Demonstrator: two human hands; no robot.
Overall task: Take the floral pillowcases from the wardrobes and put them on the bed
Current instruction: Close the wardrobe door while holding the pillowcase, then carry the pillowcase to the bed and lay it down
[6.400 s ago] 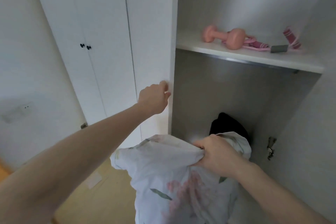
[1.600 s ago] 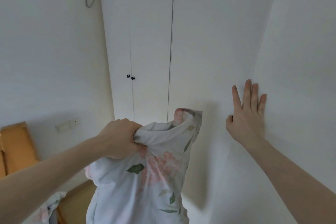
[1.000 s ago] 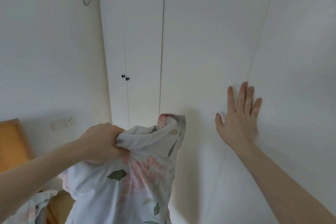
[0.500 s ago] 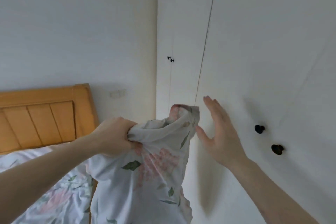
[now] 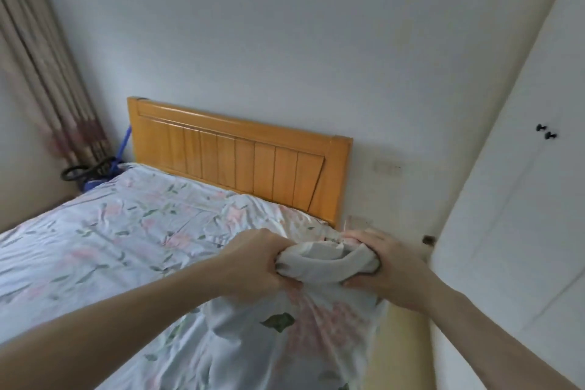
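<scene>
Since half a second ago the view has swung from the wardrobe doors to the bed, and the right hand [image 5: 384, 267] — then spread near the white door — has come onto the cloth. Both hands now grip the bunched top of the floral pillowcase [image 5: 297, 323] at lower centre of the frame. Left hand [image 5: 258, 264] fingers curled tight round the gathered edge; right hand likewise clenched on the other end of the same roll of fabric, thumb under. The pillowcase hangs down from the two fists, pink blossom and a green leaf showing, its lower part running off the bottom edge.

Behind it, filling the left and centre — the bed [image 5: 104, 241], covered in a matching floral sheet, rumpled. Orange wooden headboard [image 5: 240, 158] against the pale wall at mid-frame. Striped curtain [image 5: 47, 73] at upper left; a blue and black object on the floor below it, not identifiable. White wardrobe [image 5: 522, 215] along the right edge, doors closed, two small black knobs [image 5: 546, 132] side by side.
</scene>
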